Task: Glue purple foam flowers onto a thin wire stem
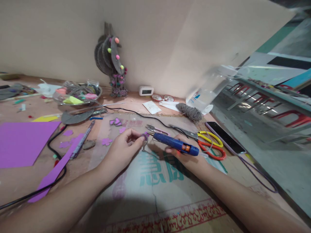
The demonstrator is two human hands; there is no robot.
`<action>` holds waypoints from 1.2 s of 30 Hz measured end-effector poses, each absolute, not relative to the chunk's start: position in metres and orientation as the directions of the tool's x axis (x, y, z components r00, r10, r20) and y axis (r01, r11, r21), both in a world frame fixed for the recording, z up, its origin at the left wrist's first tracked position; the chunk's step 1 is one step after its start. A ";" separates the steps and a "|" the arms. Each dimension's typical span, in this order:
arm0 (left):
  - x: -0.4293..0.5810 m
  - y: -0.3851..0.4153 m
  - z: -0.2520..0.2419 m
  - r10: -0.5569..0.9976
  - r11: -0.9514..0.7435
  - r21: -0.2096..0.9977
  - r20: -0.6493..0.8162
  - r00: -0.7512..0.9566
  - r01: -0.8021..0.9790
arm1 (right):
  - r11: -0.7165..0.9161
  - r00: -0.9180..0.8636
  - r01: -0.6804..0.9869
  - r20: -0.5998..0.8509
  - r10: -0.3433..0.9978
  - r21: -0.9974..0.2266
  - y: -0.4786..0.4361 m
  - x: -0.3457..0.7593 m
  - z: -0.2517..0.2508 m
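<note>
one glue gun (172,141) in right hand (188,160); one phone (225,137)

No word, brand or number could be read with certainty. The largest print was a row of teal characters (152,171), Chinese in look, on the cardboard (136,202); they appeared upside down from the wearer's side and were partly covered. A faint pinkish-red mark (119,189) stood to their left, and fainter red print (133,123) lay near the sheet's far edge. A small white digital clock (146,87) showed dark figures too small to tell. The clear plastic container (211,85) bore a blue logo (196,94), its lettering blurred.
</note>
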State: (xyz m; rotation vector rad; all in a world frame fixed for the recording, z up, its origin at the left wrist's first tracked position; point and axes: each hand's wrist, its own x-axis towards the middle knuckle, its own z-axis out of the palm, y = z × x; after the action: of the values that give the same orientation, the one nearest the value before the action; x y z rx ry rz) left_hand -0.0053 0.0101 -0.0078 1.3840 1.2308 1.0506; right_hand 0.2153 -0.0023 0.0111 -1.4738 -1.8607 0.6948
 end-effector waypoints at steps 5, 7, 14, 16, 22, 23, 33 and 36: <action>-0.005 0.011 -0.010 0.993 -0.024 0.989 0.008 0.114 0.144 | 0.241 -0.164 0.605 0.177 0.970 -0.759 -0.002 0.215 0.011; -0.005 0.011 -0.010 0.994 -0.027 0.989 0.011 0.112 0.143 | 0.240 -0.163 0.599 0.177 0.971 -0.764 -0.001 0.216 0.010; -0.005 0.012 -0.009 0.993 -0.015 0.990 -0.001 0.115 0.141 | 0.281 -0.221 0.673 0.177 0.959 -0.684 0.000 0.224 0.001; -0.006 0.012 -0.009 0.993 -0.015 0.989 -0.003 0.116 0.149 | 0.290 -0.230 0.680 0.180 0.956 -0.674 -0.001 0.225 0.001; -0.005 0.012 -0.009 0.993 0.001 0.995 -0.013 0.119 0.099 | 0.262 -0.192 0.661 0.178 0.965 -0.703 -0.002 0.219 0.010; -0.005 0.013 -0.008 0.993 0.004 0.996 -0.014 0.119 0.086 | 0.258 -0.181 0.656 0.184 0.966 -0.710 -0.001 0.218 0.011; -0.005 0.014 -0.010 0.991 -0.016 0.998 0.009 0.131 0.055 | 0.256 -0.094 0.612 0.252 0.963 -0.749 -0.004 0.221 0.038; -0.005 0.014 -0.011 0.989 -0.030 0.999 0.024 0.143 0.037 | 0.313 -0.111 0.581 0.307 0.945 -0.751 0.000 0.223 0.056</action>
State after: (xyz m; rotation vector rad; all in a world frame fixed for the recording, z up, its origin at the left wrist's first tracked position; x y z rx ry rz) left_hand -0.0050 0.0138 -0.0109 1.3216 1.1176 1.1036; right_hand 0.2233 -0.0001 0.0561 -1.3666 -1.7985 0.5879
